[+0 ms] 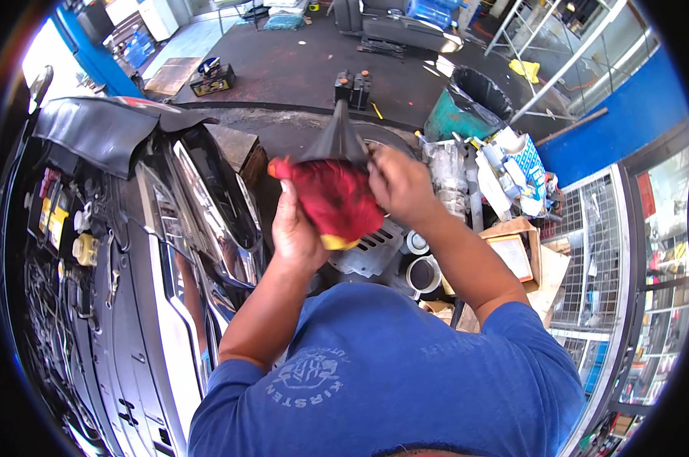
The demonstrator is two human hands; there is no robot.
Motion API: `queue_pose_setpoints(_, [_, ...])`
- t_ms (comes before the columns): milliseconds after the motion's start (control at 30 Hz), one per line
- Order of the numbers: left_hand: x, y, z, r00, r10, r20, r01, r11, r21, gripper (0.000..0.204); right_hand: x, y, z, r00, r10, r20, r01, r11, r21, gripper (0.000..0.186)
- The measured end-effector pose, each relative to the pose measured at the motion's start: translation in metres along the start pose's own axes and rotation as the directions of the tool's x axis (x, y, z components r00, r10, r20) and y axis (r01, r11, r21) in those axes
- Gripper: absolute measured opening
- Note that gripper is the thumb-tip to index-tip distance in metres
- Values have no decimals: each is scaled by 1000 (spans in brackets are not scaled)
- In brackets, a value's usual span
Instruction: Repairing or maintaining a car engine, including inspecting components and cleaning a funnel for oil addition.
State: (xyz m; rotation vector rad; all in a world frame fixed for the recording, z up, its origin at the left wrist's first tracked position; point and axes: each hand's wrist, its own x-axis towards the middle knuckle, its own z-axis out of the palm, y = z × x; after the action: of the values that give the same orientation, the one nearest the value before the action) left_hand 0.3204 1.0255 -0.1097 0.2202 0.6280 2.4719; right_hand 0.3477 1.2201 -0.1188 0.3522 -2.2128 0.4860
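A red rag (337,196) with a yellow edge is bunched in front of my chest. My left hand (297,232) is closed on its left side, the thumb pointing up along the cloth. Just beyond the rag, a dark grey funnel (340,139) points its narrow spout away from me. The cloth covers the funnel's wide end. My right hand (400,184) has curled fingers at the funnel's right rim, beside the rag. Motion blurs the fingers of this hand, and its fingertips are partly hidden.
At left stands a car with an exposed engine bay (70,266) and a black cover (100,129). A green bin (451,114) with a black liner is ahead right. A mug (421,276), a cardboard box (537,247) and bottles (447,171) sit near my right arm.
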Motion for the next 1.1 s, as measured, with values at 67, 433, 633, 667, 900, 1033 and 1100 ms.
queue_pose_setpoints(67, [20, -2, -4, 991, 93, 96, -81, 989, -127, 84, -7, -18, 4, 992, -111, 68, 109, 993, 35, 23])
queue_pose_setpoints(433, [8, 0, 5, 979, -140, 148, 137, 990, 32, 79, 4, 6, -5, 791, 329, 515, -599, 248, 762, 76])
queue_pose_setpoints(633, [11, -11, 5, 826, -271, 494, -299, 531, 793, 97, -14, 4, -11, 742, 224, 632, -645, -17, 764, 63])
queue_pose_setpoints(667, [10, -11, 9, 821, -396, 411, -308, 298, 903, 87, -16, 2, -18, 716, 216, 663, -672, -43, 739, 63])
queue_pose_setpoints(900, [-4, -61, -8, 916, -165, 367, -350, 121, 929, 70, -27, -3, -54, 678, 117, 726, -733, 30, 679, 70])
queue_pose_setpoints(1033, [-18, -65, 10, 943, -146, 300, -257, 253, 933, 70, -25, -8, -66, 768, -124, 629, -640, -106, 761, 77])
queue_pose_setpoints(1100, [-26, -67, 22, 957, -143, 254, -192, 349, 917, 70, -18, -11, -72, 764, -181, 620, -644, -149, 751, 78])
